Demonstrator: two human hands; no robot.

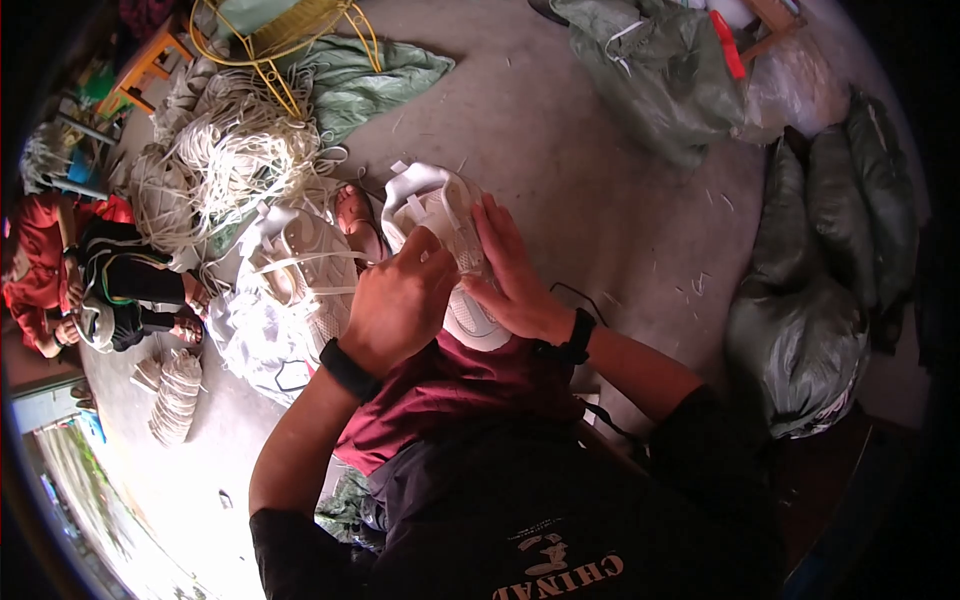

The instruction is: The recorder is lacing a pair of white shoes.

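White shoe [455, 235] rested on the person's lap, over the dark red garment [440, 395], toe end toward the floor, held between both hands. Left hand [398, 300] was curled over the near side of the shoe, fingers bent and pinched together at the lace area; what exactly sat between the fingertips could not be made out. Right hand [515, 275] lay flat along the shoe's far side, fingers [500, 235] extended and close together, pressing the upper, thumb tucked under toward the left hand. Each wrist carried one black band, two in all.

Just left of the lap, a pile of white shoe uppers [290, 290] lay on the floor; at least two could be told apart, with loose white strips across them. One bare foot in a sandal [357, 215] showed between pile and held shoe.

Farther out toward the floor's top-left corner: a heap of white cord bundles [225, 160], one yellow wire basket [285, 35], one green cloth [365, 75]. A second person in red [50, 260] sat at the left edge. One stack of white soles [178, 395] lay below them. Along the right edge, dark green sacks [820, 270], several, count uncertain.
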